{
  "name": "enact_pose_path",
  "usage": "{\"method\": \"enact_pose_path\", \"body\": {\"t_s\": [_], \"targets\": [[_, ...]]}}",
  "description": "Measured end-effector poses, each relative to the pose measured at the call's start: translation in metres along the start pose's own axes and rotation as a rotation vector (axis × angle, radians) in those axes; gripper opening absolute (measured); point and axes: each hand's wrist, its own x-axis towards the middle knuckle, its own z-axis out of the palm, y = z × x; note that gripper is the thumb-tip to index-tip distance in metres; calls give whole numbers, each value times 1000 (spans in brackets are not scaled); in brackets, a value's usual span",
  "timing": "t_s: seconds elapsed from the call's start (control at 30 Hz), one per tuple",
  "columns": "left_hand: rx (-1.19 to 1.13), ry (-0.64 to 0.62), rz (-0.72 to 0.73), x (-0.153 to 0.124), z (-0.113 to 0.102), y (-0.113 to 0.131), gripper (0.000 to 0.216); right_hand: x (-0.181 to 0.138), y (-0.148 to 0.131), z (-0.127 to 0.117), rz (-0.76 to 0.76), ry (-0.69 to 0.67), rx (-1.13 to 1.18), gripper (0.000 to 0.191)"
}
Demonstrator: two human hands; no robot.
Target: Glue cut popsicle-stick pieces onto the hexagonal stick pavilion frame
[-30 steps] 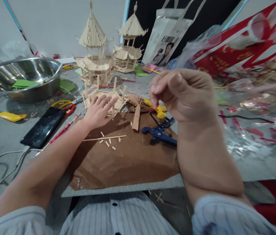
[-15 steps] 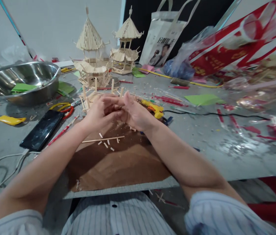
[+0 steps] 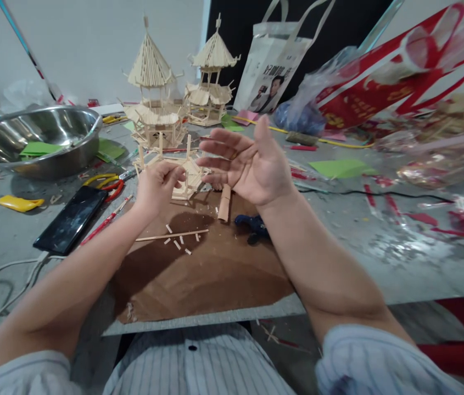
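Observation:
My left hand point(image 3: 158, 189) is closed in a pinch at the near left side of a small wooden stick frame point(image 3: 190, 186) with upright posts. Whatever its fingertips hold, if anything, is too small to make out. Raised at the frame's right, my right hand point(image 3: 258, 167) is open, palm showing, fingers apart and nothing in it. Below the hands, a thin wooden stick point(image 3: 188, 234) and several small white bits point(image 3: 181, 240) lie on a brown sheet point(image 3: 211, 274). A curved tan piece point(image 3: 224, 204) and a dark blue tool point(image 3: 250, 221), partly hidden by my right wrist, lie near it.
Two stick pagodas point(image 3: 152, 66) point(image 3: 215, 55) stand behind. At left are a steel bowl point(image 3: 79, 142), a phone point(image 3: 69, 219), pliers point(image 3: 114, 189) and a yellow-handled cutter point(image 3: 20, 203). Bags point(image 3: 270, 60) point(image 3: 375, 71), green paper point(image 3: 342, 168) and red scraps lie right.
My hands were together over the frame and have moved apart. The right hand has lifted and opened to the right; the left has drawn slightly left, uncovering the frame and the tan piece.

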Motion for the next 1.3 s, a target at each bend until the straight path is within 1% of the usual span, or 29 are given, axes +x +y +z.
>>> {"method": "enact_pose_path", "body": {"t_s": [0.1, 0.17, 0.2, 0.27, 0.33, 0.43, 0.5, 0.6, 0.7, 0.73, 0.8, 0.87, 0.93, 1.0, 1.07, 1.1, 1.13, 1.17, 1.2, 1.23, 1.3], "targets": [[-285, -170, -119, -3, 6, 1, 28, -2, 2, 6, -1, -4, -34, 70], [-478, -271, -182, -7, 10, 4, 30, -2, 9, 12, 13, -69, 16, 73], [-539, -308, -212, -9, 12, 6, 30, -2, 13, 16, 16, -113, 60, 74], [-577, -359, -259, -12, 15, 7, 29, -1, 20, 22, 19, -189, 141, 75], [-544, -379, -277, -14, 16, 7, 29, -1, 23, 26, 32, -224, 162, 74], [-457, -332, -264, -12, 15, 5, 29, -1, 18, 23, 53, -184, 76, 70], [-429, -263, -250, -10, 12, 4, 32, 0, 11, 15, 60, -127, -4, 66], [-453, -134, -249, -5, 7, 3, 37, 3, 5, 0, 63, -86, -24, 58], [-478, -35, -248, 0, 2, 4, 41, 8, 10, -11, 98, -27, -24, 49], [-484, -21, -241, 1, 1, 4, 41, 10, 13, -13, 104, 8, -41, 46], [-487, -38, -215, 2, -2, 6, 40, 14, 22, -14, 91, 83, -106, 42], [-479, -84, -184, 4, -4, 8, 39, 17, 31, -10, 49, 129, -213, 40], [-489, -117, -166, 4, -4, 10, 36, 18, 40, -4, -18, 139, -340, 44], [-539, -140, -185, 1, 0, 10, 32, 17, 47, 5, -126, 147, -478, 54], [-597, -201, -249, -7, 8, 11, 27, 14, 52, 14, -277, 167, -651, 64], [-615, -257, -289, -12, 12, 12, 25, 13, 53, 18, -356, 174, -754, 69], [-621, -340, -335, -18, 17, 13, 24, 11, 54, 21, -427, 169, -864, 71], [-640, -410, -366, -24, 20, 16, 23, 9, 55, 23, -485, 158, -972, 71], [-696, -463, -387, -29, 23, 19, 27, 8, 55, 23, -531, 149, -1070, 69], [-768, -565, -414, -33, 23, 24, 31, 6, 56, 22, -564, 148, -1154, 66], [-921, -651, -396, -37, 21, 34, 33, 4, 57, 21, -603, 178, -1271, 64]]}}
